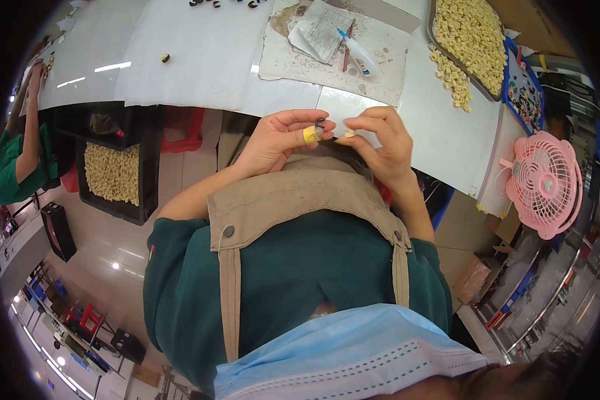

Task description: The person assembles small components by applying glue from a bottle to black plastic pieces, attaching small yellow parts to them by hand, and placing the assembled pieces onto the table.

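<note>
Both of my hands meet over the table's near edge, just in front of my apron. My left hand (pixel 273 140) pinches a small black curved piece (pixel 321 123) between thumb and fingers; yellow tape (pixel 310 135) wraps its thumb. A short gap to the right, my right hand (pixel 388 143) grips a small cream-coloured piece (pixel 349 133) between thumb and forefinger. Beyond the hands lies a grey board (pixel 283 63) bearing a white glue bottle (pixel 361 59) with a blue tip, a thin reddish stick (pixel 346 59) and a creased paper sheet (pixel 323 33).
At the far right a tray (pixel 435 37) brims with cream pieces, with a loose pile (pixel 452 79) beside it. A blue tray (pixel 539 100) and pink fan (pixel 545 183) stand further right. Left, a black crate (pixel 145 193) holds more pieces near a red stool (pixel 192 130) and a co-worker's arm (pixel 30 143).
</note>
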The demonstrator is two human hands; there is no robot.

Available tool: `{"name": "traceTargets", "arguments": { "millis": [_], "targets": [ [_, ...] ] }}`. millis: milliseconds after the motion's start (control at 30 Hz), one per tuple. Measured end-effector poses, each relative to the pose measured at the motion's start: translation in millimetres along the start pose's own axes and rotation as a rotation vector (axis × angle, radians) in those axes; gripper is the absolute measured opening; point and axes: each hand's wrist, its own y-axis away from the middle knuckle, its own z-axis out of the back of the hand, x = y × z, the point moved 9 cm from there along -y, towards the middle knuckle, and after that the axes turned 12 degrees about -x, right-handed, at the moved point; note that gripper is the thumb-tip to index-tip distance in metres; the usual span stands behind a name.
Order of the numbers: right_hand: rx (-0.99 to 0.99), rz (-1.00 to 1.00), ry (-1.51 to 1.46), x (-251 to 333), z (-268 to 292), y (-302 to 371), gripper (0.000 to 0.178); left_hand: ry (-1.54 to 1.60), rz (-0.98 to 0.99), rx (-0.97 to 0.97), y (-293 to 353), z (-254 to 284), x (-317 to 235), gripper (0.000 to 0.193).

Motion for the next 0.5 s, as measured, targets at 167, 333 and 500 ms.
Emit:
{"name": "traceTargets", "arguments": {
  "millis": [167, 333, 500],
  "targets": [
    [0.005, 0.042, -0.048, 2, -20, -2, 0.029, 0.088, 0.103, 0.105, 0, -5, 8, 0.033],
    [0.047, 0.079, -0.062, 5, -27, -2, 0.025, 0.09, 0.152, 0.158, 6, -13, 7, 0.033],
    [0.107, 0.001, -0.174, 7, -31, -3, 0.028, -0.003, 0.156, 0.243, 7, -12, 9, 0.03]
  ]
}}
